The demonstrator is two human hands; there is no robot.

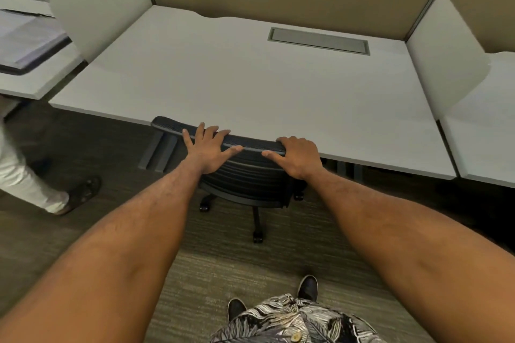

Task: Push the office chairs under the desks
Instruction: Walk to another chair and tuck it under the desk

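Black mesh lies under straight, widely spread fingers (214, 132): the left hand (210, 152) rests flat on the top edge of the chair (245, 172) back and grips nothing. The right hand (299, 157) sits beside it on the same edge, with its fingers curled over the rim and its thumb (271, 154) stretched along the near face, so it holds the chair. That top edge runs left to right, close along the near edge of the white desk (250, 86). The chair faces the desk with its back toward the person. Its seat is hidden beneath the tabletop, about midway along that edge. Its wheels (257, 238) stand on the carpet (83, 231). A grey hatch (319, 41) lies toward the tabletop's far right corner.
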